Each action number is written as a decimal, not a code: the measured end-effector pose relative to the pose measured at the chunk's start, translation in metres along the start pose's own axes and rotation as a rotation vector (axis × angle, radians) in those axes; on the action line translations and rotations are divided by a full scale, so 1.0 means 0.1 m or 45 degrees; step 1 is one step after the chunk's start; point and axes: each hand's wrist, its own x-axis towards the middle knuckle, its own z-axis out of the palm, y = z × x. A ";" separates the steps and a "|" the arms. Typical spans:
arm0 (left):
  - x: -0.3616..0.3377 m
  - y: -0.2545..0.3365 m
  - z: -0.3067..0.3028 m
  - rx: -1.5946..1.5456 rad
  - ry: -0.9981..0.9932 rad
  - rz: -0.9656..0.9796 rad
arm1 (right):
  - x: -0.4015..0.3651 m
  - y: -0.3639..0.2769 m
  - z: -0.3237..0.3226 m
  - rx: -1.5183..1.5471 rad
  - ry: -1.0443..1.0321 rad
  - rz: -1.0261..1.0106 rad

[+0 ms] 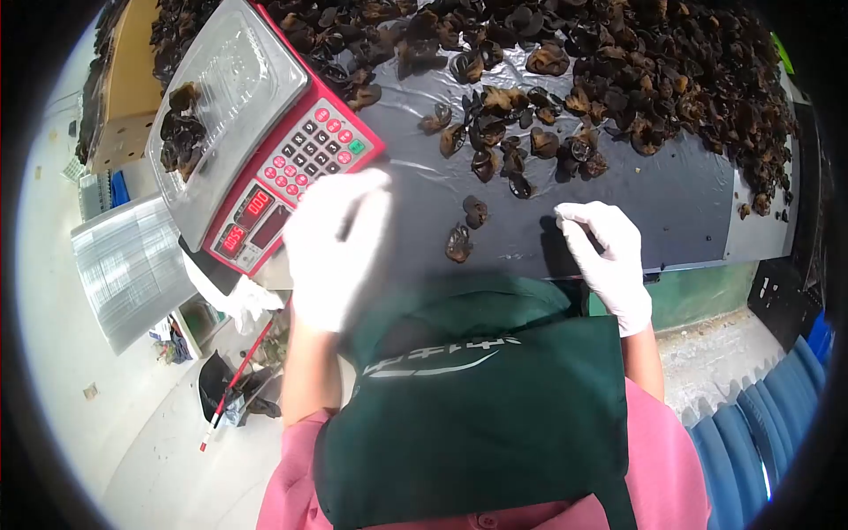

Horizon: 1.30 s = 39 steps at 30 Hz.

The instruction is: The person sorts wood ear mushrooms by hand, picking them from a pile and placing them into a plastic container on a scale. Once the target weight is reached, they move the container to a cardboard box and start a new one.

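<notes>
My left hand [340, 247], in a white glove and slightly smeared by motion, hovers beside the keypad of a red electronic scale [375, 146]. Its fingers look curled together, and nothing shows in them. A clear plastic tray [252, 75] sits on the scale with a few dark wood ear mushrooms [183, 132] inside. My right hand [609, 261], also gloved, is over the table's near edge. Thumb and forefinger are pinched with nothing visible between them. Two loose wood ear pieces [458, 243] lie on the dark table cover between my hands.
A large heap of dried wood ears [680, 75] covers the far side of the table [654, 212]. Stacked clear trays [132, 265] stand left, below the scale. A cardboard box [132, 71] is behind them. Blue ridged material [760, 424] is at lower right.
</notes>
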 end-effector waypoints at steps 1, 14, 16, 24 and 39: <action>-0.10 0.02 0.15 -0.091 -0.104 -0.089 | 0.04 -0.02 0.00 -0.043 -0.009 -0.064; -0.41 -0.12 0.64 -0.838 -0.572 -0.777 | 0.13 -0.09 0.22 -0.082 0.001 -0.219; -0.40 -0.12 0.59 -1.105 -0.570 -0.954 | 0.14 -0.08 0.32 -0.105 -0.019 -0.233; -0.42 -0.17 0.55 -1.379 -0.474 -1.008 | 0.36 -0.21 0.72 -0.432 -0.171 -0.604; 0.01 0.22 0.82 -0.719 -0.444 -0.027 | -0.05 -0.17 -0.44 -0.821 -0.071 -0.165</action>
